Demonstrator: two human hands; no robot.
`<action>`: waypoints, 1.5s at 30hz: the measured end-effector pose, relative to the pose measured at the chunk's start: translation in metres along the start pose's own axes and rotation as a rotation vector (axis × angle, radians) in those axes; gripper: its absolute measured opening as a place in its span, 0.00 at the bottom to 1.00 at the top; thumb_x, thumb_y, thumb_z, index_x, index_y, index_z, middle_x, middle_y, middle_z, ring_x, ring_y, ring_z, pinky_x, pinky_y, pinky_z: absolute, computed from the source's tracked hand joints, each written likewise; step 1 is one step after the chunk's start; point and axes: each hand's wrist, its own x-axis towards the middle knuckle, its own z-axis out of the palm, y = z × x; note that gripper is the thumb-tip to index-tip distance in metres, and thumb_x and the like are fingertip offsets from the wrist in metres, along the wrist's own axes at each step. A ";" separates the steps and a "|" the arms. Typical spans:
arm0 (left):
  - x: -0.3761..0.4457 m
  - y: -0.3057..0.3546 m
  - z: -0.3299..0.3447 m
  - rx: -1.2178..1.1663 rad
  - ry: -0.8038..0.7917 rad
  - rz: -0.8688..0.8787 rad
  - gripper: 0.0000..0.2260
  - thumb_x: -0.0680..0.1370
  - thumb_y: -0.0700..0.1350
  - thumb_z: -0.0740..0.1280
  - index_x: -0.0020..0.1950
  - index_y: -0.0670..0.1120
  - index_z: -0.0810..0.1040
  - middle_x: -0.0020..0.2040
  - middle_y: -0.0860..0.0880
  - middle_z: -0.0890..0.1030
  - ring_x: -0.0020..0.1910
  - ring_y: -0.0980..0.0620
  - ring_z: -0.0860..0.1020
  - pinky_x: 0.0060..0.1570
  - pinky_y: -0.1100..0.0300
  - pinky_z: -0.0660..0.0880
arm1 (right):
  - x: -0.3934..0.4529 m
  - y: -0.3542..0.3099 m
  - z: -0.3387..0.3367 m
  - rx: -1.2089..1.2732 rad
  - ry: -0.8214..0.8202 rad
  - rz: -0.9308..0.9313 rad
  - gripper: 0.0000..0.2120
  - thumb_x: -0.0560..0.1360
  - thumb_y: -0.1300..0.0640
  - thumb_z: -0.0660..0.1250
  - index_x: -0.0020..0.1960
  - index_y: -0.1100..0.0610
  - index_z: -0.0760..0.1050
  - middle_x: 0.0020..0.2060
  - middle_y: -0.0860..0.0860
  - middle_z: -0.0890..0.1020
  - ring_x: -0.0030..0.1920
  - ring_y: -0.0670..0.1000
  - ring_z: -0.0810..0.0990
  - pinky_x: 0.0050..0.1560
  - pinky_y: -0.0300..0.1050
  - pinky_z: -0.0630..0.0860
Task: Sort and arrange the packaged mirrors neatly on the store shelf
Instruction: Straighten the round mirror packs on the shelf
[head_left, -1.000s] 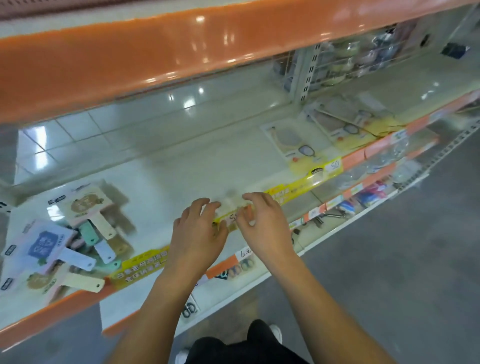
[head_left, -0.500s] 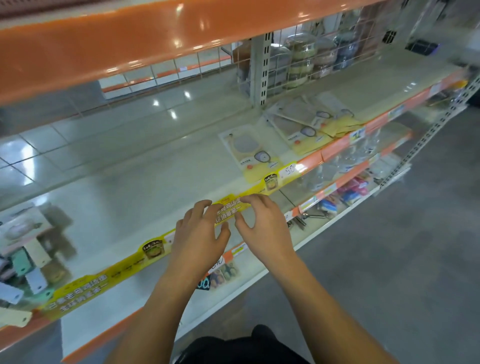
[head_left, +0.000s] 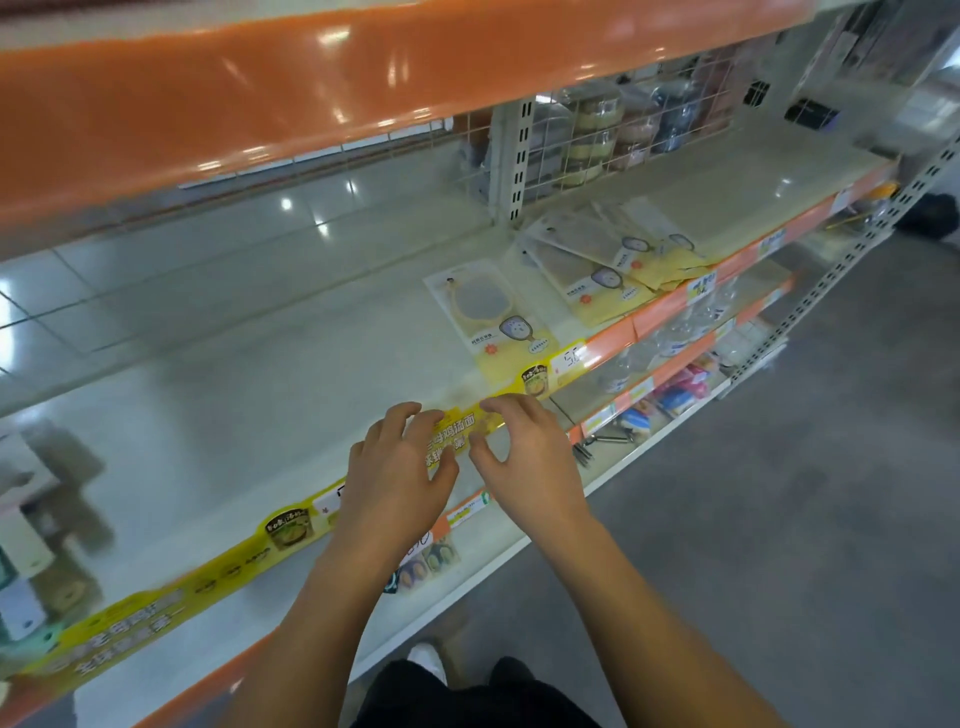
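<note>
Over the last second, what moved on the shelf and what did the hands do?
The view swung right: the pastel hand mirrors slid to the left edge and the yellow-carded mirror packs came closer. Left hand and right hand stayed at the yellow shelf-edge strip, holding no mirror. Nothing picked up or released.

Bare forearms (head_left: 332, 623), black trousers (head_left: 467, 696) (white shoe (head_left: 427, 660))

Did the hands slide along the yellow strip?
Yes. Both hands, left and right, have slid rightward along the yellow strip, ending nearer the lone mirror pack.
</note>
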 end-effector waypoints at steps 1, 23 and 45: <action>0.005 -0.001 0.000 -0.004 -0.001 0.005 0.19 0.76 0.50 0.66 0.66 0.50 0.73 0.67 0.48 0.71 0.62 0.45 0.73 0.56 0.49 0.71 | 0.004 -0.001 0.000 -0.009 0.003 0.004 0.20 0.74 0.45 0.61 0.61 0.52 0.76 0.57 0.49 0.79 0.56 0.54 0.76 0.54 0.54 0.76; 0.072 -0.039 -0.001 -0.011 -0.006 -0.025 0.19 0.77 0.53 0.62 0.67 0.52 0.71 0.68 0.51 0.69 0.65 0.47 0.70 0.60 0.50 0.68 | 0.071 -0.018 0.030 -0.139 -0.023 0.057 0.18 0.73 0.47 0.66 0.61 0.50 0.76 0.60 0.49 0.77 0.62 0.55 0.74 0.60 0.54 0.73; 0.125 0.026 0.027 0.058 0.073 -0.337 0.20 0.77 0.54 0.61 0.69 0.54 0.68 0.70 0.53 0.66 0.68 0.50 0.68 0.63 0.52 0.67 | 0.177 0.041 0.017 -0.539 -0.483 0.077 0.34 0.75 0.30 0.54 0.75 0.40 0.50 0.78 0.55 0.45 0.74 0.71 0.46 0.71 0.65 0.53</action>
